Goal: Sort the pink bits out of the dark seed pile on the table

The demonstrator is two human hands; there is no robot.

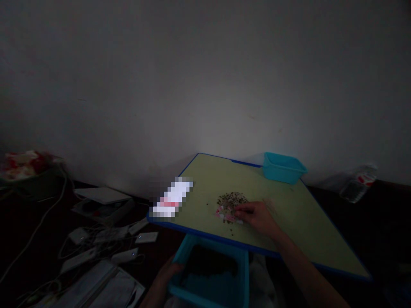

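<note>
Right hand (257, 216) rests on the green table (298, 214), fingers curled loosely together, tips touching the near edge of a pile of small dark and pink pieces (230, 205) just left of it. Left hand (168, 273) is clamped on the left rim of a blue tub (218, 295) held below the table edge. A second blue tub (282, 167) sits well beyond the right hand, by the wall.

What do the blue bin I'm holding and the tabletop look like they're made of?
The blue bin looks like moulded plastic: uniform teal, thin rim, slight sheen. The tabletop seems a matte pale green laminate or plastic with a blue edge; the dim light leaves that open.
</note>
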